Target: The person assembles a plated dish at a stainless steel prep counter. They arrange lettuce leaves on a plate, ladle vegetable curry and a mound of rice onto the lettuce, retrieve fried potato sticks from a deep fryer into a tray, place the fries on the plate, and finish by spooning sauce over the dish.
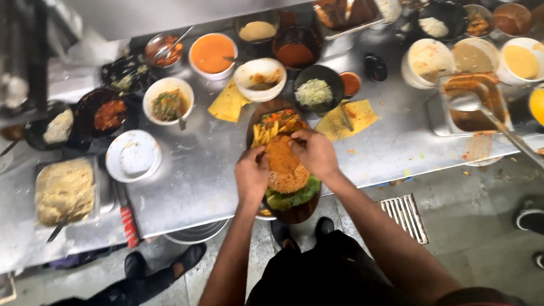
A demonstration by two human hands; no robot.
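A dark oval wooden platter (298, 213) lies on the steel counter (200, 179) right in front of me. On it sit a breaded fried patty (284, 167) over green lettuce (293, 197), fries (264, 134) and mixed vegetables (281, 117). My left hand (251, 175) rests on the patty's left edge, fingers curled against it. My right hand (315, 152) pinches the patty's upper right edge.
Many bowls of sauces and toppings ring the platter: orange sauce (212, 52), shredded cabbage (314, 92), a white lid (133, 155), a tray of rice (65, 190). Yellow cloths (350, 117) lie beside it. A ladle (472, 104) sits in a right-hand tray. Other people's feet (530, 217) stand nearby.
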